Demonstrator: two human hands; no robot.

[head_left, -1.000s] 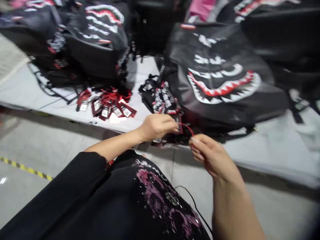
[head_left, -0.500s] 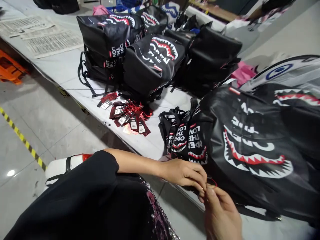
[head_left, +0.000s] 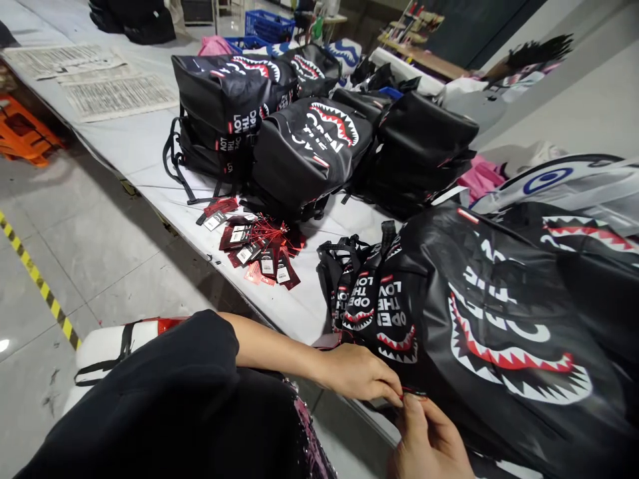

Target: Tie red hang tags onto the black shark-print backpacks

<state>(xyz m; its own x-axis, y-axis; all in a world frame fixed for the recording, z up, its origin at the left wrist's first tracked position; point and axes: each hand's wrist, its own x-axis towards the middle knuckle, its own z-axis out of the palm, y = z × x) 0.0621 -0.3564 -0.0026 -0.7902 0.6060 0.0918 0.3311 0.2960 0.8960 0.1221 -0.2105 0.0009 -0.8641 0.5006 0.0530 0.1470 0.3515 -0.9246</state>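
Observation:
My left hand [head_left: 360, 374] reaches in from the left, its fingers closed in a pinch at the near edge of a black backpack [head_left: 439, 299] with a shark-mouth print. Meeting it fingertip to fingertip, my right hand [head_left: 430, 436] pinches with thumb and index finger. A thin red string [head_left: 410, 391] shows between the two pinches; its ends are hidden by the fingers. Beyond the hands, a pile of hang tags [head_left: 267, 256] with red strings lies on the white table [head_left: 294, 313].
Several black backpacks [head_left: 312, 150] stand farther back on the table. Printed paper sheets [head_left: 120, 93] lie at the far left. Blue crates [head_left: 269, 26] are behind. An orange object [head_left: 24, 133] and a yellow-black floor stripe [head_left: 42, 286] are at the left.
The view has tilted up, so the bags and tags sit lower in it. Both hands have shifted slightly left in view, still pinching close together; the red string shows more clearly.

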